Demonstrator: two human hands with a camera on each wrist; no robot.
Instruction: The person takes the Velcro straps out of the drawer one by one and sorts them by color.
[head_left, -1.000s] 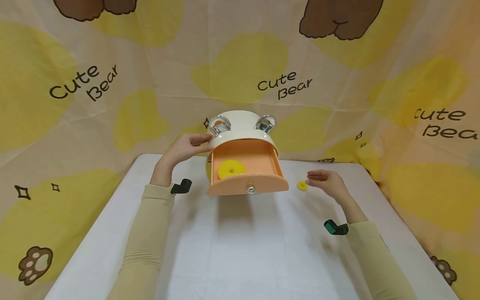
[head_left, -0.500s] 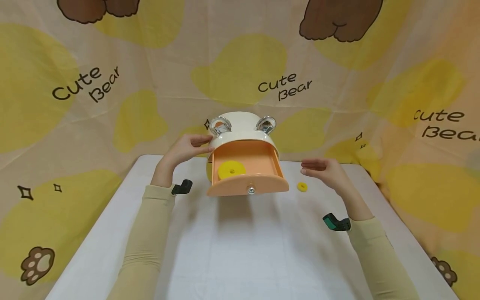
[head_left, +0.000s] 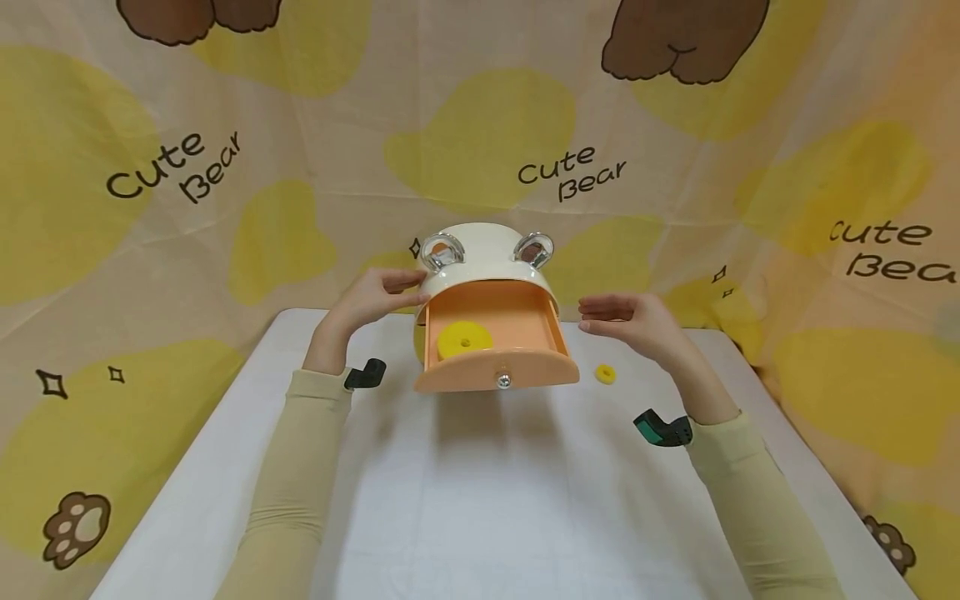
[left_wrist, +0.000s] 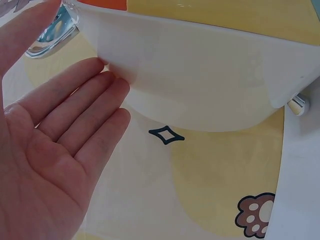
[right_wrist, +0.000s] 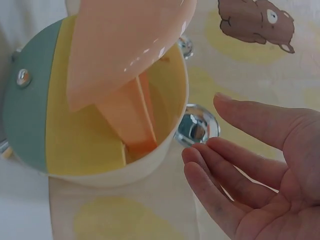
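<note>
A rounded white box (head_left: pixel 480 246) with two silver ring ears (head_left: pixel 444 250) stands at the back of the table. Its orange drawer (head_left: pixel 457 377) is pulled out by a silver knob-fronted panel, and a yellow disc (head_left: pixel 450 340) with a small hole lies inside, at the left. My left hand (head_left: pixel 367 298) rests its extended fingertips on the box's left side; the left wrist view shows them against the white shell (left_wrist: pixel 195 85). My right hand (head_left: pixel 633 321) hovers right of the box, fingers loosely extended and holding nothing. In the right wrist view its fingertips overlap a silver ear (right_wrist: pixel 212 120).
A small yellow ring (head_left: pixel 599 377) lies on the white table (head_left: pixel 487 517), right of the drawer and below my right hand. Printed cloth (head_left: pixel 480 125) hangs close behind the box and along both sides. The box front has green (right_wrist: pixel 30 105) and yellow panels.
My right hand has left the spot beside the small yellow ring, rising and moving left toward the box. The ring stays on the table. My left hand keeps its place.
</note>
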